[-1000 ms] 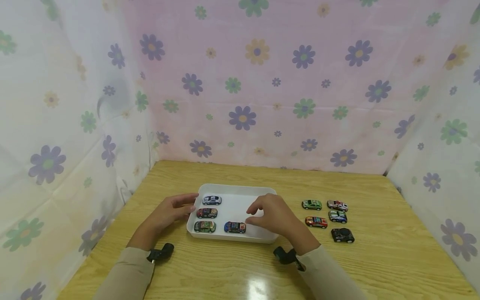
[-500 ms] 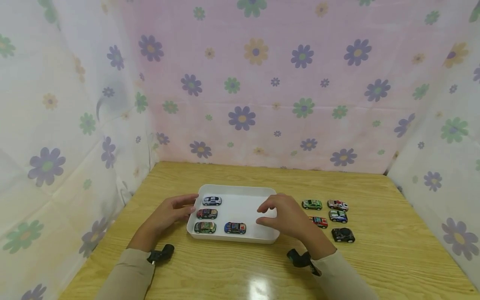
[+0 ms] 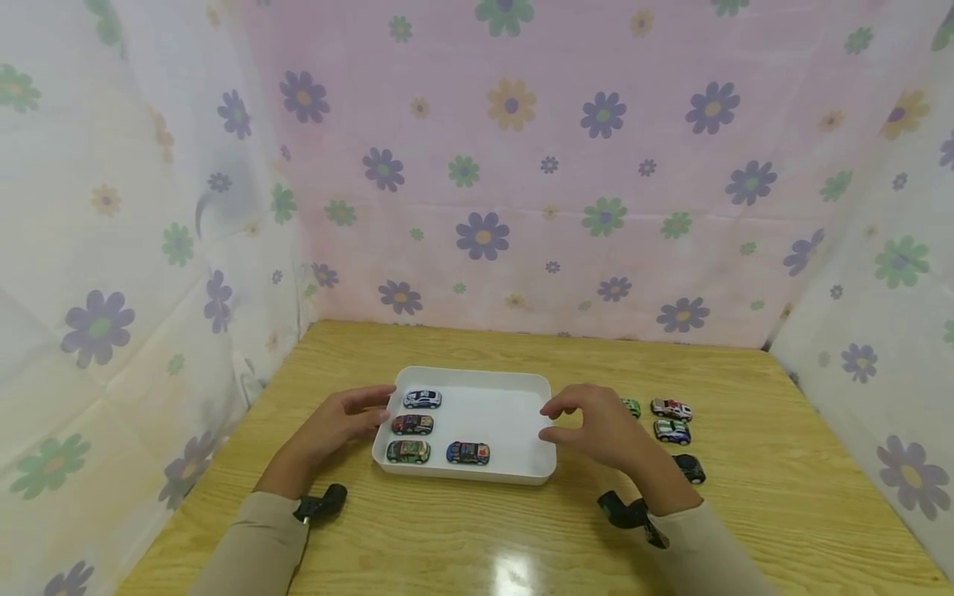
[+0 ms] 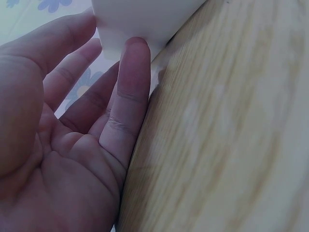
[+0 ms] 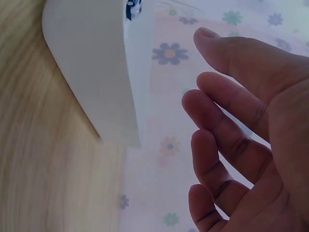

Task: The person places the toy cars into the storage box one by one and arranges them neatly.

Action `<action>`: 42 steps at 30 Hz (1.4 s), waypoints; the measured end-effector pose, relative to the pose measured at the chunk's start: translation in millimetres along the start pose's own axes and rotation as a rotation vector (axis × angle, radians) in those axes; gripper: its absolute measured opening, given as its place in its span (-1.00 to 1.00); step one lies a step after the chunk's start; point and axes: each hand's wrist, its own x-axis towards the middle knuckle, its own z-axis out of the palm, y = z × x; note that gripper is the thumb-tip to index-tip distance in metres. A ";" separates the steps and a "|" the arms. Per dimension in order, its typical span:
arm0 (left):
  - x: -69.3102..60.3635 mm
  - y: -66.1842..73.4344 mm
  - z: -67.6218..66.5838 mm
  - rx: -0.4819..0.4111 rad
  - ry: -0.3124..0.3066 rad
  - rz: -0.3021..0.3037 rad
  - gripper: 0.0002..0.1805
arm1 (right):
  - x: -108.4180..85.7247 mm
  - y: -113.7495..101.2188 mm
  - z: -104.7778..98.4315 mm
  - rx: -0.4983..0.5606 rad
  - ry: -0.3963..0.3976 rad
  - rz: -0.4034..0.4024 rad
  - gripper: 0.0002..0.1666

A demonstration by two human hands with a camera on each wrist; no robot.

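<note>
A white tray (image 3: 495,410) lies on the wooden table with toy cars inside. Along its left side are a white toy car (image 3: 422,399), a dark red one (image 3: 413,425) and a green one (image 3: 408,451); a blue toy car (image 3: 468,453) sits at the front middle. My left hand (image 3: 339,422) touches the tray's left end, and the left wrist view shows fingertips against its outer wall (image 4: 140,19). Just off the tray's right end hovers my right hand (image 3: 596,422), fingers loosely bent and holding nothing. The right wrist view shows a gap between fingers and tray.
Right of the tray, partly behind my right hand, stand more toy cars: a green one (image 3: 632,407), a red-and-white one (image 3: 672,409), a white-and-blue one (image 3: 672,431) and a black one (image 3: 691,468). Flower-patterned cloth (image 3: 551,199) encloses the table (image 3: 447,538) at back and sides.
My right hand has moved right, from above the tray near the blue toy car to beside the right end, now covering the red toy car. My left hand and the tray look unmoved.
</note>
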 end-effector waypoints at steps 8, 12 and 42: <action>0.3 -0.1 0.8 0.015 0.003 0.005 -0.38 | -5.3 16.1 -21.6 -0.027 0.041 0.014 -0.73; -0.1 0.3 0.5 0.013 0.000 -0.004 -0.36 | -8.9 26.3 -33.5 0.008 -0.007 0.044 -0.72; -0.8 1.9 2.2 0.000 0.004 -0.017 -0.36 | -63.1 106.8 -105.3 0.167 -0.210 0.312 -0.43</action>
